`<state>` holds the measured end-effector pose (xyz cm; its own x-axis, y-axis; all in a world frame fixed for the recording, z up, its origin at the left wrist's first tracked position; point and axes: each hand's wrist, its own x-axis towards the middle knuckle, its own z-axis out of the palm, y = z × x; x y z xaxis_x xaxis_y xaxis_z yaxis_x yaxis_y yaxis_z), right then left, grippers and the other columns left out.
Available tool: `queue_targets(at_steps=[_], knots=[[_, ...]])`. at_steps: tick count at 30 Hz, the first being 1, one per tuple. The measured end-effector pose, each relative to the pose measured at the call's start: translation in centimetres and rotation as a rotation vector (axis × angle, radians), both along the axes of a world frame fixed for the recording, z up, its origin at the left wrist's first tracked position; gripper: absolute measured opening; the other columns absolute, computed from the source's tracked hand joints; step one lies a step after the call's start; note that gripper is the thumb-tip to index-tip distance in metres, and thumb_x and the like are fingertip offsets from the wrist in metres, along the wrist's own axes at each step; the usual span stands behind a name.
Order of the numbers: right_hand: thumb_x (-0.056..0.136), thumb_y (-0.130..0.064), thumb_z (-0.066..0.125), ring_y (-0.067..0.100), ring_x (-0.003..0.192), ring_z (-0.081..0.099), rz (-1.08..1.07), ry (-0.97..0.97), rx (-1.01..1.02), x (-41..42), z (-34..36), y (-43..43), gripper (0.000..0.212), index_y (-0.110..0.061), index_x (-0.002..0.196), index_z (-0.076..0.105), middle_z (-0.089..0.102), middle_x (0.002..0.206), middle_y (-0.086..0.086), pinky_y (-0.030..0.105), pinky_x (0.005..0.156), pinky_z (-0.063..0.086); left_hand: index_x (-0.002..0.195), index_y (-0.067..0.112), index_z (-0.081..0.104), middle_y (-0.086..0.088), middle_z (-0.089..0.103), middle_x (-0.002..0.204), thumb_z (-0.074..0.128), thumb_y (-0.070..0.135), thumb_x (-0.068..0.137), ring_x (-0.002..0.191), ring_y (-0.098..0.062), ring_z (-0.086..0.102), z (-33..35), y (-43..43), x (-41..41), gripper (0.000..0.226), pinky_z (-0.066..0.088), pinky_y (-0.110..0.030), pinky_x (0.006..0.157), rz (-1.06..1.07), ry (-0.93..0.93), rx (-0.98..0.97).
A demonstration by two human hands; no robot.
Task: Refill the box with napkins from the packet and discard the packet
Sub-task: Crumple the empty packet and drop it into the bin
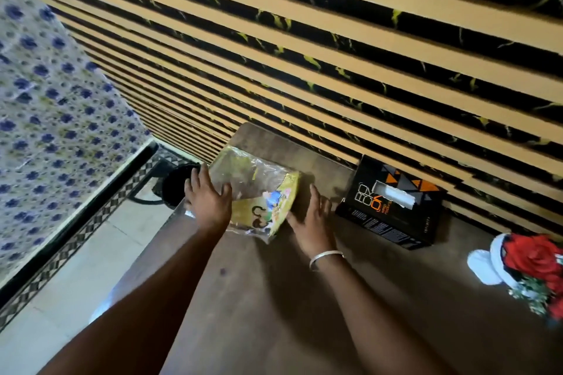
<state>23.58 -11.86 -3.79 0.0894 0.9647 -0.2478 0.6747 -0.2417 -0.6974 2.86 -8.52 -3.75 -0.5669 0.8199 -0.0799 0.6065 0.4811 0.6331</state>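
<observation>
A yellow and clear plastic packet (259,189) with cartoon print lies on the brown table (274,298) near its far left corner. It looks flat and mostly see-through. My left hand (207,201) rests with spread fingers on the packet's left edge. My right hand (310,222), with a silver bangle on the wrist, hovers open at the packet's right edge, touching or nearly touching it. The black and orange napkin box (393,207) stands to the right against the wall, white napkin showing in its top slot.
A striped tan and black wall (335,70) runs behind the table. A white vase with red roses (524,268) stands at the right. Off the table's left edge, a black round bin (176,189) sits on the pale tiled floor, beside a blue-patterned curtain (54,119).
</observation>
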Motion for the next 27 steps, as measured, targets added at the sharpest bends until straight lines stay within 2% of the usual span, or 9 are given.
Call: queue_targets(at_steps=[3,7,9,12,15,19,22,24,27], knots=[[0.076,-0.043,0.078,0.032,0.150,0.012,0.080,-0.041,-0.118,-1.2,-0.2,0.7,0.117,-0.027,0.158,-0.003,0.006,0.162,0.016,0.051,0.114,0.025,0.156,0.029,0.016,-0.009,0.012,0.164,0.068,0.043,0.084,0.147,-0.041,0.013,-1.1,-0.6,-2.8,0.089,0.017,-0.061,0.114,0.019,-0.044,-0.263],[0.063,-0.033,0.091,0.029,0.154,-0.006,0.231,-0.164,-0.137,-2.0,-0.2,2.5,0.141,-0.025,0.157,-0.014,-0.017,0.164,0.014,0.048,0.123,0.019,0.155,0.038,0.004,-0.005,0.002,0.165,0.078,0.031,0.077,0.146,-0.044,0.009,-1.5,-0.6,-3.7,0.108,0.020,-0.062,0.113,-0.131,-0.069,-0.446],[0.061,-0.028,0.092,0.028,0.154,-0.007,0.335,-0.235,-0.148,-2.5,-0.6,3.3,0.144,-0.025,0.156,-0.017,-0.026,0.163,0.009,0.044,0.124,0.019,0.155,0.040,0.001,-0.002,-0.002,0.165,0.077,0.029,0.079,0.146,-0.044,0.006,-1.3,-0.1,-3.5,0.108,0.021,-0.064,0.112,-0.206,-0.054,-0.501],[0.070,-0.013,0.087,0.025,0.155,0.000,0.418,-0.232,-0.239,-3.4,-0.6,3.9,0.136,-0.023,0.156,-0.018,-0.026,0.163,0.008,0.031,0.119,0.024,0.155,0.041,0.001,-0.005,0.000,0.165,0.059,0.042,0.091,0.147,-0.046,0.004,-1.4,1.5,-3.1,0.086,0.017,-0.068,0.113,-0.367,0.059,-0.505],[0.079,-0.005,0.077,0.026,0.155,-0.002,0.455,-0.224,-0.289,-4.4,-0.7,3.8,0.123,-0.022,0.156,-0.018,-0.012,0.166,0.010,0.031,0.120,0.020,0.155,0.034,0.007,-0.005,0.011,0.165,0.038,0.045,0.098,0.149,-0.042,0.009,-2.6,2.8,-3.0,0.066,0.013,-0.068,0.115,-0.606,0.161,-0.531],[0.083,0.004,0.069,0.034,0.148,0.027,0.458,-0.265,-0.276,-5.4,-1.0,3.2,0.115,-0.032,0.157,-0.011,-0.008,0.165,0.011,0.034,0.110,0.039,0.149,0.034,0.027,-0.008,0.034,0.150,0.054,0.029,0.093,0.132,-0.037,0.035,-3.1,2.6,-2.0,0.062,0.041,-0.052,0.106,-0.612,0.213,-0.505],[0.083,0.003,0.069,0.039,0.125,0.054,0.479,-0.325,-0.281,-5.7,-0.7,3.0,0.111,-0.036,0.157,-0.004,-0.002,0.162,0.011,0.038,0.100,0.049,0.145,0.031,0.040,-0.006,0.041,0.142,0.054,0.017,0.095,0.126,-0.034,0.040,-2.3,2.0,-0.5,0.054,0.048,-0.044,0.099,-0.592,0.217,-0.441],[0.083,0.005,0.064,0.040,0.119,0.057,0.493,-0.350,-0.279,-5.8,-0.6,2.9,0.101,-0.035,0.157,0.009,0.003,0.160,0.012,0.040,0.100,0.050,0.139,0.029,0.049,-0.007,0.044,0.137,0.051,0.016,0.097,0.125,-0.033,0.042,-2.3,1.6,0.0,0.044,0.049,-0.041,0.098,-0.595,0.197,-0.401],[0.085,0.006,0.056,0.042,0.128,0.049,0.507,-0.360,-0.239,-6.0,-0.6,2.3,0.076,-0.027,0.151,0.033,0.015,0.156,0.014,0.041,0.108,0.044,0.128,0.026,0.061,-0.006,0.051,0.129,0.050,0.015,0.097,0.117,-0.028,0.047,-2.5,1.0,0.4,0.034,0.048,-0.037,0.095,-0.618,0.160,-0.355]])
